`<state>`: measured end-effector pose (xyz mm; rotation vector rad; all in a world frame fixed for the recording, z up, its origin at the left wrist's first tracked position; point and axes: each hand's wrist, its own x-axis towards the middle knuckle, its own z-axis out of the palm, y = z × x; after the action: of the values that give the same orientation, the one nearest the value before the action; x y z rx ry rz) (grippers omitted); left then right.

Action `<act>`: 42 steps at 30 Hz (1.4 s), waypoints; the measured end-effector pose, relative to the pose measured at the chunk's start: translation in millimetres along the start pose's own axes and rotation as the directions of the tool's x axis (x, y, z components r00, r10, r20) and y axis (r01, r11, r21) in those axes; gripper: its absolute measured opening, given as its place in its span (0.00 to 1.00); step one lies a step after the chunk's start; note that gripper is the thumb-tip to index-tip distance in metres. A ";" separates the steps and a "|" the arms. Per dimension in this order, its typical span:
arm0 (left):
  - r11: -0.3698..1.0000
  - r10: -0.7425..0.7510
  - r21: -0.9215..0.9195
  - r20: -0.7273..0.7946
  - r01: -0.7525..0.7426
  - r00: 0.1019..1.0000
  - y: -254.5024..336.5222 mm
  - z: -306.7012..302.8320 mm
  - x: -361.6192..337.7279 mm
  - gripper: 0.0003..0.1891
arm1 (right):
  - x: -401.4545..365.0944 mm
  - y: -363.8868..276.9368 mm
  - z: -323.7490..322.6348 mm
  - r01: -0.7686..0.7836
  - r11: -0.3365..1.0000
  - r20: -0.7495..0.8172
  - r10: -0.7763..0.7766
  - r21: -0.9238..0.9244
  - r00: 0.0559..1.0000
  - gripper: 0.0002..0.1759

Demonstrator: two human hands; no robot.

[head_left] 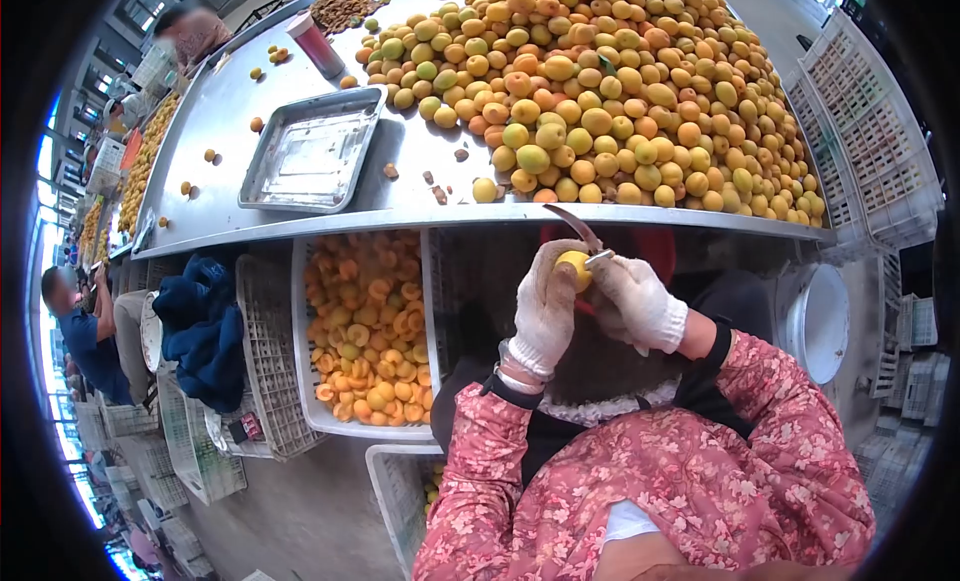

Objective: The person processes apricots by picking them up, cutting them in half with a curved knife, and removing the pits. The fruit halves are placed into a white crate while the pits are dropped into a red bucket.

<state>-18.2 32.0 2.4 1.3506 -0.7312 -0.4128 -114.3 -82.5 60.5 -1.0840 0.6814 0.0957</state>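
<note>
My left hand (pixel 545 306), in a white glove, holds a yellow apricot (pixel 576 268) between its fingers in front of the table edge. Close beside it, my right hand (pixel 637 303), also gloved, is closed on a small knife (pixel 574 225) with a curved blade pointing up and left. The two hands nearly meet at the fruit. Behind them a big heap of apricots (pixel 640 111) lies on the metal table (pixel 215 121). Below and left of my hands stands a white crate (pixel 433 331) of halved apricots (pixel 370 326). Part of a red container (pixel 657 254) shows behind my hands.
A metal tray (pixel 312 151) and a red cup (pixel 314 46) stand on the table. White bucket (pixel 818 321) and stacked crates (pixel 865 121) are at the right. Dark blue cloth (pixel 200 326) lies over a crate at the left. Other people (pixel 85 326) are farther left.
</note>
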 end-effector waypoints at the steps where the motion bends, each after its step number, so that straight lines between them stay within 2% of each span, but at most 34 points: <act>1: 0.991 -0.054 -0.124 0.018 0.055 0.998 -3.7 -0.5 -0.3 0.28 | 0.0 0.7 -2.9 -0.089 0.992 0.079 0.083 0.087 0.993 0.21; 2: 0.963 -0.103 -0.244 0.044 0.111 0.994 -5.6 -0.5 -0.6 0.30 | -1.7 1.2 -6.3 -0.090 0.992 0.086 0.083 0.088 0.993 0.21; 3: 0.965 -0.102 -0.240 0.041 0.109 0.994 -2.5 1.4 -0.6 0.30 | -5.1 0.4 -8.9 -0.133 0.963 0.286 0.062 0.236 0.956 0.23; 4: 0.848 -0.225 -0.480 0.060 0.225 0.973 3.0 4.4 0.1 0.31 | -8.3 -1.2 -8.5 -0.201 0.909 0.468 0.008 0.364 0.884 0.25; 5: 0.658 -0.332 -0.685 0.108 0.312 0.937 6.1 4.9 1.8 0.31 | -14.9 -2.4 -4.3 -0.159 0.915 0.436 -0.020 0.371 0.900 0.27; 6: 0.662 -0.327 -0.685 0.099 0.303 0.940 4.5 2.2 3.5 0.31 | -14.9 -1.2 -3.5 -0.160 0.917 0.443 -0.020 0.365 0.896 0.27; 8: 0.515 -0.208 -0.784 0.278 0.347 0.938 0.4 -5.2 5.8 0.33 | -14.6 2.6 -7.0 0.076 0.950 0.163 -0.130 0.301 0.978 0.26; 9: 0.524 -0.214 -0.781 0.265 0.340 0.940 5.1 -4.7 6.1 0.35 | -16.0 3.8 -9.7 0.165 0.985 0.137 -0.172 0.057 0.976 0.24; 10: 0.528 -0.214 -0.779 0.264 0.339 0.940 9.9 -3.8 6.7 0.35 | -20.9 2.9 -10.4 0.096 0.986 0.026 -0.093 -0.135 0.995 0.18; 12: 0.814 -0.154 -0.551 0.102 0.185 0.983 20.1 1.2 7.1 0.36 | -21.1 14.6 -3.2 0.211 0.964 0.007 -0.213 -0.162 0.977 0.13; 13: 0.575 -0.182 -0.768 0.215 0.281 0.960 12.3 -0.9 7.5 0.36 | -16.0 24.9 -12.0 0.282 0.927 0.050 -0.279 -0.246 0.959 0.09; 14: 0.574 -0.179 -0.768 0.221 0.284 0.959 12.6 -0.9 7.9 0.36 | -17.2 28.1 -15.3 0.284 0.926 0.044 -0.282 -0.247 0.958 0.09; 16: 0.553 -0.160 -0.792 0.204 0.259 0.966 15.2 -1.2 7.6 0.35 | -21.4 22.5 -10.8 0.459 0.673 0.136 -0.476 -0.580 0.869 0.08; 17: 0.531 -0.165 -0.804 0.210 0.266 0.964 14.4 -1.9 7.4 0.35 | -26.0 15.5 -7.5 0.454 0.605 0.151 -0.484 -0.654 0.862 0.08; 18: 0.531 -0.165 -0.804 0.210 0.266 0.964 12.6 -3.6 7.2 0.35 | -25.1 15.5 -8.3 0.454 0.605 0.150 -0.484 -0.654 0.862 0.08; 20: 0.627 -0.136 -0.736 0.219 0.255 0.966 9.4 -6.8 6.2 0.37 | -23.3 17.2 -10.1 0.461 0.523 0.189 -0.490 -0.717 0.851 0.09; 24: 0.630 -0.146 -0.737 0.198 0.245 0.969 8.6 -5.3 7.7 0.36 | -21.7 16.6 -10.0 0.478 0.473 0.211 -0.512 -0.740 0.833 0.10; 27: 0.647 -0.064 -0.736 0.210 0.201 0.976 8.3 -7.4 11.5 0.36 | -18.5 19.9 -11.1 0.499 0.407 0.227 -0.556 -0.765 0.800 0.11; 30: 0.608 -0.076 -0.769 0.194 0.199 0.978 9.8 -4.9 10.6 0.36 | -16.7 22.3 -10.6 0.477 0.376 0.230 -0.540 -0.794 0.810 0.12; 35: 0.413 -0.151 -0.854 0.280 0.318 0.948 5.1 5.6 5.3 0.38 | 4.8 51.5 -16.8 0.470 0.303 0.209 -0.612 -0.829 0.762 0.17; 36: 0.412 -0.152 -0.854 0.280 0.318 0.948 6.8 6.4 4.1 0.38 | 6.1 51.9 -15.4 0.469 0.303 0.208 -0.612 -0.829 0.763 0.17; 38: 0.318 -0.315 -0.876 0.263 0.363 0.912 12.9 7.3 1.7 0.39 | 9.3 51.8 -9.1 0.500 0.377 0.174 -0.637 -0.780 0.751 0.19; 39: 0.307 -0.316 -0.877 0.273 0.370 0.909 11.2 6.4 0.4 0.36 | 7.1 43.5 -4.0 0.498 0.448 0.141 -0.623 -0.742 0.770 0.15; 40: 0.312 -0.312 -0.876 0.272 0.368 0.910 8.9 5.1 1.4 0.36 | 7.1 38.9 -5.1 0.503 0.445 0.144 -0.627 -0.740 0.766 0.15; 41: 0.594 -0.249 -0.761 0.134 0.261 0.959 6.5 4.1 2.9 0.34 | 7.0 34.7 -8.6 0.480 0.433 0.149 -0.605 -0.763 0.782 0.14; 42: 0.813 -0.142 -0.568 0.019 0.128 0.990 10.1 3.9 6.5 0.33 | 6.1 30.6 -10.6 0.456 0.419 0.153 -0.583 -0.785 0.798 0.13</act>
<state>-17.6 26.9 13.9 0.8350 -0.4360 -0.6691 -126.4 -78.1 30.1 -2.1836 0.3677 -0.2640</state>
